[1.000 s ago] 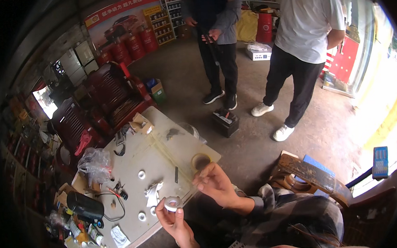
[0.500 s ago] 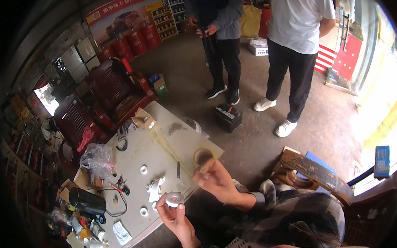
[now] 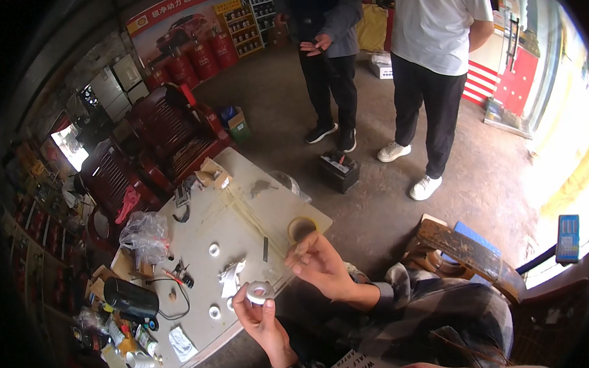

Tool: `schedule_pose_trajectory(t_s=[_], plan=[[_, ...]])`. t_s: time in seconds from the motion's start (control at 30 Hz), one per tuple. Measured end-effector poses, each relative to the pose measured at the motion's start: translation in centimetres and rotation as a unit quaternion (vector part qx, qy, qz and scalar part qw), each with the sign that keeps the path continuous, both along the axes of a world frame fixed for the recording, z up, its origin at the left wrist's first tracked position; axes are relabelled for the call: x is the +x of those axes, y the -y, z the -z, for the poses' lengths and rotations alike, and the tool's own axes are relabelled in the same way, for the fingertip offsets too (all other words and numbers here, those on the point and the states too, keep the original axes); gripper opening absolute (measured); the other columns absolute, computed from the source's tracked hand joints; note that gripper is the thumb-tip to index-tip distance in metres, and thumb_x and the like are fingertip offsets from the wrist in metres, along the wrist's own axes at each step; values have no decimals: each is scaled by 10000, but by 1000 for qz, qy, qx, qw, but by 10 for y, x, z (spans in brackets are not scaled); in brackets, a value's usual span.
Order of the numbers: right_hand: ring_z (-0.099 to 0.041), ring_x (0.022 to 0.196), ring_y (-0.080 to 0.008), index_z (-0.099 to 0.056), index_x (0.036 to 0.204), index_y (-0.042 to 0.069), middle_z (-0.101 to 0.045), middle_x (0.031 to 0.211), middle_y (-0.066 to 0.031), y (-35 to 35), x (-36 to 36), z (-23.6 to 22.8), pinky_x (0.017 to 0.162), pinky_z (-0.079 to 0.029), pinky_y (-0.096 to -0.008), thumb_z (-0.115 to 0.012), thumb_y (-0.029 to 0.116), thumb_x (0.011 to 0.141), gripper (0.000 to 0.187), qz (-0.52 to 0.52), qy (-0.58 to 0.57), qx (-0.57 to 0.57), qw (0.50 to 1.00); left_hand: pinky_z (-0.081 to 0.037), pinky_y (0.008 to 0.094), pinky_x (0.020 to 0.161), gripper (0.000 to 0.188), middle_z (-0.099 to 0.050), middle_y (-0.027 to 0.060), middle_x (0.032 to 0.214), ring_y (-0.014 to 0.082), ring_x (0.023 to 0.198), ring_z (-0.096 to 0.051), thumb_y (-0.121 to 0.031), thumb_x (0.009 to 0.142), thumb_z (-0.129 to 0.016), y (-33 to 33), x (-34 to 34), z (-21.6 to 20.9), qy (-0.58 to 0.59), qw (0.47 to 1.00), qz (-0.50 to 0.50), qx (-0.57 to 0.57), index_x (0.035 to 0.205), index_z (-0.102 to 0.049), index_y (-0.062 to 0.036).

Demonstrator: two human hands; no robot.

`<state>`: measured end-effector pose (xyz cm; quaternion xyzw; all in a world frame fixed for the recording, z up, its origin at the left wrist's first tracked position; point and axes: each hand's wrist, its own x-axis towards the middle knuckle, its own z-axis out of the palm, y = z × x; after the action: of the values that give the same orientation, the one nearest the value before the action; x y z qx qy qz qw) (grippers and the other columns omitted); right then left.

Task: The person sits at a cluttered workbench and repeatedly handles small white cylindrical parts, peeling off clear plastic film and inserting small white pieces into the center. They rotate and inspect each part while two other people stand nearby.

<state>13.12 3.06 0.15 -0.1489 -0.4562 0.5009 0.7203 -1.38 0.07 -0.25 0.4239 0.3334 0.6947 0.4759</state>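
Observation:
A small white roll of tape (image 3: pixel 260 290) is gripped between the thumb and fingers of my left hand (image 3: pixel 266 322), raised over the near edge of the table (image 3: pixel 240 216). My right hand (image 3: pixel 322 269) is lifted to the right of the roll, its thumb and fingertips drawn together. Whatever may be between those fingertips is too small to make out. Just beyond the right hand, at the table's right corner, lies a wide roll of yellowish tape (image 3: pixel 291 229). A crumpled white wrapper (image 3: pixel 231 277) and several small white rolls (image 3: pixel 214 250) lie left of my hands.
On the table are a flat dark strip (image 3: pixel 265 250), a black cylinder (image 3: pixel 131 300), a clear plastic bag (image 3: pixel 142 237) and an open cardboard box (image 3: pixel 213 173). Two people stand beyond it near a black battery (image 3: pixel 339 172). A worn wooden stool (image 3: pixel 465 247) stands at right.
My hands hold nearly the same pose, the left still on the roll. The person in dark clothes has lowered their hands, with one palm opened. The view has shifted slightly.

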Motion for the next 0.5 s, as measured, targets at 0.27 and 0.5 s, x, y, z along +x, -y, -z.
schedule_pose_trajectory(t_s=[0.27,0.5], plan=[[-526,1004,-133,-401,997,64,-517,996,-58,-1,-1,0,844,-390,-271,-570,-13,858,233,3,16,1,1000,-385,316,927,483,-508,90,1105,189,1013,-511,-15,783,-648,0,-2,-1,1,1000,-3,1,1213,-428,-7],[-518,972,-144,-422,1047,69,-518,1011,-73,-1,-4,2,871,-399,-305,-532,-78,843,274,-1,8,-5,1000,-385,313,927,477,-509,84,1108,185,1014,-509,-19,790,-647,1,-3,0,6,1000,-5,2,1214,-429,-10]])
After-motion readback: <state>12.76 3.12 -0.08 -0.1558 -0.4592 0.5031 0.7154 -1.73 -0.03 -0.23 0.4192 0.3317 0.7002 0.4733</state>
